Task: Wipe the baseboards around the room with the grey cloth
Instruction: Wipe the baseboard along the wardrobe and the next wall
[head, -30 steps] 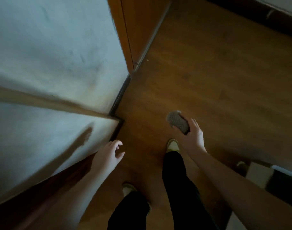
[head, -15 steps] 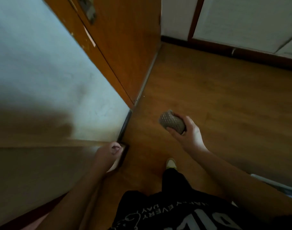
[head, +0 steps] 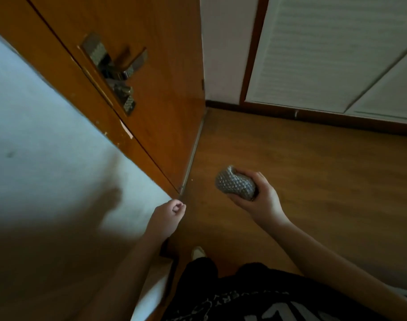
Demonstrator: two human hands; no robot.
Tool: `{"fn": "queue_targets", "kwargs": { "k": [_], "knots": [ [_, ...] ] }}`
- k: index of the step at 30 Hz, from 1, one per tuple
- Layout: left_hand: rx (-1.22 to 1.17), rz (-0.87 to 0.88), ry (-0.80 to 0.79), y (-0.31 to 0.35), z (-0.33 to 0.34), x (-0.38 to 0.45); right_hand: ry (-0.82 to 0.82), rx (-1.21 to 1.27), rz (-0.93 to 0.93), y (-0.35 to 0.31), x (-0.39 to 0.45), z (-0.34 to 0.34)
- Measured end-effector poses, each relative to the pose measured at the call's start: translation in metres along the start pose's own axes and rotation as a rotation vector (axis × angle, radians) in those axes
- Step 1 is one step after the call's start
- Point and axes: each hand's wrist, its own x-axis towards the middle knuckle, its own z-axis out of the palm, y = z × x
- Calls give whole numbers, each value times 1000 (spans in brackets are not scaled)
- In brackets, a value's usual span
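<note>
My right hand (head: pixel 259 200) grips the balled grey cloth (head: pixel 235 183) above the wooden floor (head: pixel 313 172); my left hand (head: pixel 167 216), loosely curled and holding nothing, hangs near the wooden door (head: pixel 151 107); dark baseboard (head: pixel 313 114) runs along the far wall.

Grey cloth (head: pixel 235 186), bunched, with a raised waffle-like dimple pattern in lighter and darker grey. Orange-brown wooden door (head: pixel 151 72), smooth grain, with pale chips along its edge. Silvery metal door handle plate (head: pixel 110 70), finely checkered at both ends. Pale bluish-white wall (head: pixel 47 140), faintly smudged, shadowed brown lower down. Warm brown wood-grain floor (head: pixel 313 181). Dark reddish-brown baseboard (head: pixel 267 111). White panels (head: pixel 325 54) with fine horizontal ribbing. Black shirt (head: pixel 255 302) with white lettering.
</note>
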Motion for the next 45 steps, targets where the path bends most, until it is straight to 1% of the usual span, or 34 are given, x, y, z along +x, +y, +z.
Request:
{"fn": "queue_targets", "kwargs": {
  "k": [2, 5, 9, 11, 13, 17, 20, 23, 26, 29, 34, 37, 40, 45],
  "knots": [
    [11, 63, -16, 14, -10, 22, 32, -66, -4, -7, 15, -5],
    [46, 106, -74, 37, -24, 55, 105, -98, 4, -11, 31, -19],
    [88, 136, -150, 71, -31, 100, 180, -45, 83, -2, 56, -49],
    [116, 130, -166, 89, -28, 123, 213, 58, 135, 7, 68, -66],
    [135, 112, -169, 110, -25, 147, 217, 141, 162, 17, 85, -84],
    [171, 59, -147, 157, -18, 189, 181, 155, 93, 31, 129, -128],
    [277, 51, -147, 191, -16, 212, 127, 183, 89, 41, 161, -155],
    [290, 54, -158, 219, -18, 236, 108, 202, 82, 46, 192, -172],
    [231, 41, -153, 237, -23, 256, 105, 189, 57, 49, 221, -177],
    [195, 23, -106, 247, -36, 275, 99, 195, 94, 49, 249, -178],
    [241, 61, -110, 250, -60, 321, 103, 158, 143, 47, 301, -177],
    [256, 118, -124, 255, -71, 360, 145, 108, 153, 46, 334, -175],
    [288, 190, -102, 258, -80, 398, 207, 75, 188, 45, 364, -169],
    [336, 288, -55, 261, -101, 459, 286, 36, 193, 35, 413, -159]
  ]
}}
